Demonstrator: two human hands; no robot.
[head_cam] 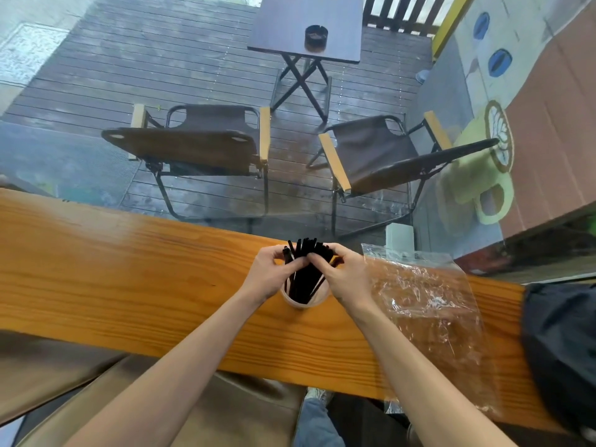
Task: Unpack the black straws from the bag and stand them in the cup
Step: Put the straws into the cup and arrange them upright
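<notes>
There was a single view, from a wide-angle camera worn on the person's head; it looked forward and steeply down, so that the wooden counter ran across the middle of the frame and the person's own forearms rose into it from the bottom edge; the left hand and right hand sat close beneath the lens, near the centre; beyond the counter the view carried on, apparently through glass, to a deck with two folding chairs and a small table farther off; straight lines bowed toward the edges; with no second camera, no part of the scene was shared.
</notes>
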